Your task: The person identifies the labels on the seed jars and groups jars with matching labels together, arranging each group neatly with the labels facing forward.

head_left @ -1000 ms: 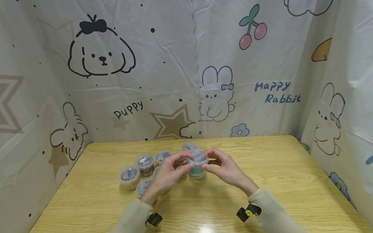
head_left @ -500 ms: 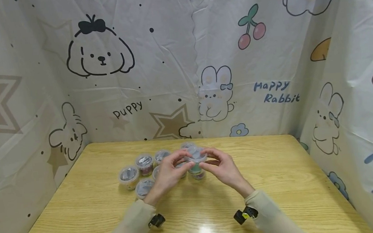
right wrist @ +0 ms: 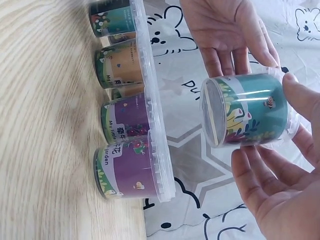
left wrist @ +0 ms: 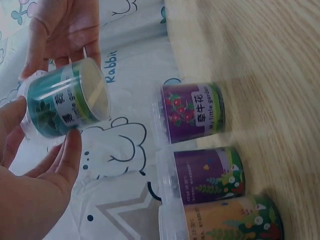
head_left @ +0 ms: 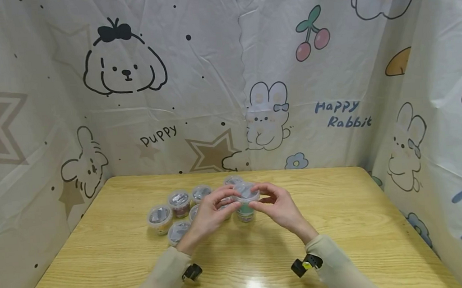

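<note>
A small clear plastic tub (head_left: 245,209) with a teal label and a translucent lid is held up off the table between both hands. Its printed label reads "little garden" in part, beside Chinese characters, in the left wrist view. My left hand (head_left: 212,212) grips it from the left, thumb and fingertips near the lid rim. From the other side my right hand (head_left: 277,207) holds the same rim between thumb and fingers. In the right wrist view the tub (right wrist: 257,107) shows its flat base, with a pale strip inside. What else it contains is unclear.
Similar lidded tubs stand to the left and behind: an orange one (head_left: 160,220), a purple one (head_left: 179,204), one at the near left (head_left: 178,233) and one at the back (head_left: 233,180). Others are partly hidden by my left hand. A printed cloth (head_left: 209,73) surrounds the wooden table (head_left: 323,227).
Both hands keep hold of the teal tub. It rose and shifted slightly left half a second ago, and now sits a little further right. The standing tubs have not moved.
</note>
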`<state>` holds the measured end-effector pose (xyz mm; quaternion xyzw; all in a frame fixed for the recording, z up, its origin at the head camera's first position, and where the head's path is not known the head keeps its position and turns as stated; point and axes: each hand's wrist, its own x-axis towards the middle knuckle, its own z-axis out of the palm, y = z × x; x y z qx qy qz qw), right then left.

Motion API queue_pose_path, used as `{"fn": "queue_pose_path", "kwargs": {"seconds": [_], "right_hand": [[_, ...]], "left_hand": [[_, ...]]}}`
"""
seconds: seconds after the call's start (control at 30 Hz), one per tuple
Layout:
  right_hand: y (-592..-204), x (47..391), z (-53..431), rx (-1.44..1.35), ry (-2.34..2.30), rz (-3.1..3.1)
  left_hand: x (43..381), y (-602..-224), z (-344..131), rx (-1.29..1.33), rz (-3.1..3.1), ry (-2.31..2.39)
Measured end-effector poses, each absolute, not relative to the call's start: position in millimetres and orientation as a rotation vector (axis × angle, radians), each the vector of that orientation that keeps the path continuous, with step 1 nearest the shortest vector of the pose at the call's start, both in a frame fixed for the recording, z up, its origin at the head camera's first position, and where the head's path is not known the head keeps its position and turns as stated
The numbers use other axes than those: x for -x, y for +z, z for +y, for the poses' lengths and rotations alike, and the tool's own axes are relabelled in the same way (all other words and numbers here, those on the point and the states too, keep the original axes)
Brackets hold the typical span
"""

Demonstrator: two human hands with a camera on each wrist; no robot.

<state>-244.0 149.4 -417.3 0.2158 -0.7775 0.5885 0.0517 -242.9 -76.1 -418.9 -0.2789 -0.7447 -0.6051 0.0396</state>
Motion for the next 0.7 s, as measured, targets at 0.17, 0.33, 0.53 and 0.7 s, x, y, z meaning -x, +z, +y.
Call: {"fn": "queue_pose_path", "kwargs": {"seconds": [0.17, 0.33, 0.53, 0.7], "right_hand": [[-416.1, 245.3, 152.4, -0.690, 1.827, -2.380], [-417.0, 246.8, 155.7, -0.753, 1.865, -2.404], [-418.1, 245.7, 155.3, -0.769, 1.918, -2.407], [-419.2, 244.7, 149.1, -0.688, 1.949, -2.390]], "left_hand": [[244.9, -418.0, -80.5, 0.894, -2.306, -1.854], [245.9, -418.0, -83.9, 0.955, -2.321, -1.855], [245.7, -417.7, -82.6, 0.956, -2.287, -1.921], [244.3, -414.4, -79.2, 0.783, -2.320, -1.926]]}}
